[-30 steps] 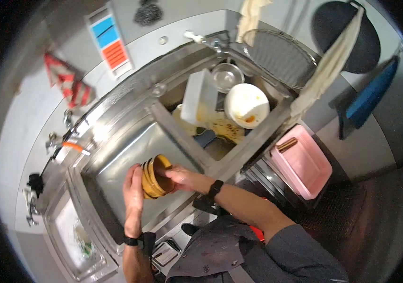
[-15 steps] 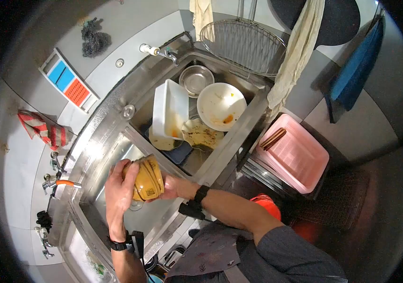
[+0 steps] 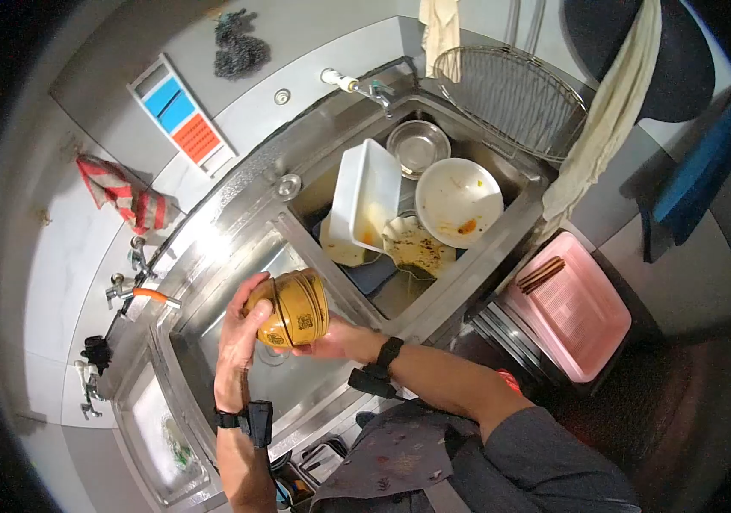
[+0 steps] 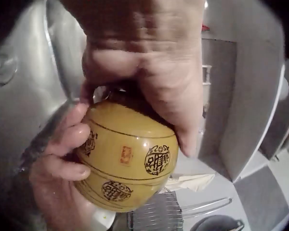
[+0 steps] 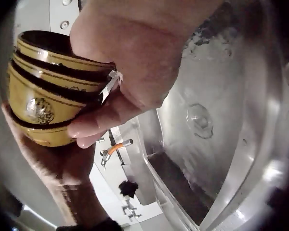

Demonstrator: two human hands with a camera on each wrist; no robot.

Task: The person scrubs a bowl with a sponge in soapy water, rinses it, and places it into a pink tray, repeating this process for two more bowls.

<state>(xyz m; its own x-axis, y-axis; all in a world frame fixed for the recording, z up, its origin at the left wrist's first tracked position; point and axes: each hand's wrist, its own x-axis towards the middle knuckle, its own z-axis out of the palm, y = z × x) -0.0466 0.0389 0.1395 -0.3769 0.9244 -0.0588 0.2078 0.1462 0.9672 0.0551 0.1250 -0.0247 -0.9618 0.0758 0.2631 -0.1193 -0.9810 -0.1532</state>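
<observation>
A nested stack of yellow bowls [image 3: 297,312] with dark rims and round black printed marks is held on its side above the middle sink basin [image 3: 203,329]. My left hand [image 3: 239,338] grips the base end, its thumb along the outer side. From the rim end my right hand [image 3: 340,339] holds the stack. In the right wrist view, this hand's fingers press the outside of the yellow bowls [image 5: 43,108], while its thumb is hidden. The left wrist view shows the other hand's fingertips [image 4: 77,137] curled against the printed side.
The right-hand basin holds a white rectangular tub [image 3: 365,192], a stained white bowl [image 3: 459,201], a metal bowl [image 3: 418,147] and soiled dishes. A pink basket [image 3: 583,316] stands on the right. An orange-tipped tap [image 3: 156,296] reaches over the left edge; suds [image 3: 156,427] fill the far-left basin.
The stack has turned in my hands: its open mouth showed a second ago, and now its printed outer side faces up. Both hands still hold it. The head view has shifted.
</observation>
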